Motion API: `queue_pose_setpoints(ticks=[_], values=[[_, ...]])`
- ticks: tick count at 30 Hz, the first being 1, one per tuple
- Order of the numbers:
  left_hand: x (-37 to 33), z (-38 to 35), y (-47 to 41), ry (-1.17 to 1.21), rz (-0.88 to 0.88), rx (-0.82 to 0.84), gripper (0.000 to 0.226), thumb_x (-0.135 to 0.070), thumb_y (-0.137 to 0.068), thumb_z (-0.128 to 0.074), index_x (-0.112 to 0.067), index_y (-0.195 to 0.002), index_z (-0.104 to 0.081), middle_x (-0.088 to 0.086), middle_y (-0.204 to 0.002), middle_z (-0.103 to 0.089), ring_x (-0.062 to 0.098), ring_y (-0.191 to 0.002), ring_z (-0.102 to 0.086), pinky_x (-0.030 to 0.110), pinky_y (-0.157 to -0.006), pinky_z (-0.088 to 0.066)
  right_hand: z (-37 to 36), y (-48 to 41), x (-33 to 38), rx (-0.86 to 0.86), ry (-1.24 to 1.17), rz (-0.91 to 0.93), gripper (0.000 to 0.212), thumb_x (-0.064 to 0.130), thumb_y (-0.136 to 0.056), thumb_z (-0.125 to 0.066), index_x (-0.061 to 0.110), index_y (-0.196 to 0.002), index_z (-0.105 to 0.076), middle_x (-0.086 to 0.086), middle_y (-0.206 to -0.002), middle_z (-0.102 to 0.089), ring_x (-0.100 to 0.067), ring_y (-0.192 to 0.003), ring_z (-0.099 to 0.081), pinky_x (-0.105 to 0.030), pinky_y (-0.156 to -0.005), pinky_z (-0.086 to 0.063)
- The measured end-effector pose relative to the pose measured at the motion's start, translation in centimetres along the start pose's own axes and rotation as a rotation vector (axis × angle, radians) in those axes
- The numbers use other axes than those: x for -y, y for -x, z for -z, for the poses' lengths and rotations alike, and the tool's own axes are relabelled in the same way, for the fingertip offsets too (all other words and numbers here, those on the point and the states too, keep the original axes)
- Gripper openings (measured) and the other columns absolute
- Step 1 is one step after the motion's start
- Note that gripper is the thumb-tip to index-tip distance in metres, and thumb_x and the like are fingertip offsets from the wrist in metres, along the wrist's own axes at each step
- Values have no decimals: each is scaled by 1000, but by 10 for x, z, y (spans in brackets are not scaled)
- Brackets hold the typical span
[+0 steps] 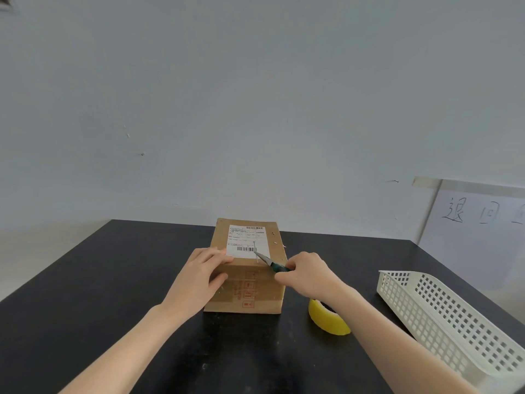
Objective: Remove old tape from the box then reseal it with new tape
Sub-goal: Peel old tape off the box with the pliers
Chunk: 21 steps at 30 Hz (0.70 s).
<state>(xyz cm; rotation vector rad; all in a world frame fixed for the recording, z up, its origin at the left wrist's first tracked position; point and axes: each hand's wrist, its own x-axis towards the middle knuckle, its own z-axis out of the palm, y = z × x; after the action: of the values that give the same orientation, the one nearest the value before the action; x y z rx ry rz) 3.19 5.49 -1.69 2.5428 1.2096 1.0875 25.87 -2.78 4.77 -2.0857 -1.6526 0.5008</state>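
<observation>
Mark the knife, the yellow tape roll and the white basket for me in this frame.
knife (268, 261): head view, on the blade near the green handle.
yellow tape roll (326, 319): head view, on its outer yellow band.
white basket (420, 308): head view, on its perforated side wall.

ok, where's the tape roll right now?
In the head view, the yellow tape roll lies on the black table right of the box, between it and the white basket, partly hidden under the right forearm.
</observation>
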Motion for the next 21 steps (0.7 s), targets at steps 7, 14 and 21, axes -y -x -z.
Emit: queue_pose_setpoints(ticks=[7, 14, 21], values=[[0, 0, 1, -18, -18, -6, 37, -24, -89, -64, -29, -125, -57, -12, -133, -51, 8, -129, -36, 23, -104, -27, -2, 1, 0, -2, -94, -18, 23, 34, -89, -60, 13, -91, -69, -3, -73, -61, -13, -55, -55, -22, -51, -48], [-7, 8, -7, -123, -51, -11, 28, -33, -86, -63, -31, -114, -61, -16, -119, -57, 9, -118, -45, 35, -106, -34, 1, 6, -3, -124, -213, 2, 22, 32, -88, -59, 11, -88, -68, -2, -69, -61, -13, -54, -54, -22, -48, -46], [-34, 4, -25, -112, -74, -12, 22, -36, -88, -58, -29, -109, -61, -13, -123, -60, 11, -116, -51, 35, -102, -39, 25, 12, -17, -216, -220, 13, 23, 30, -85, -60, 8, -84, -67, -5, -68, -58, -17, -60, -53, -30, -59, -48]])
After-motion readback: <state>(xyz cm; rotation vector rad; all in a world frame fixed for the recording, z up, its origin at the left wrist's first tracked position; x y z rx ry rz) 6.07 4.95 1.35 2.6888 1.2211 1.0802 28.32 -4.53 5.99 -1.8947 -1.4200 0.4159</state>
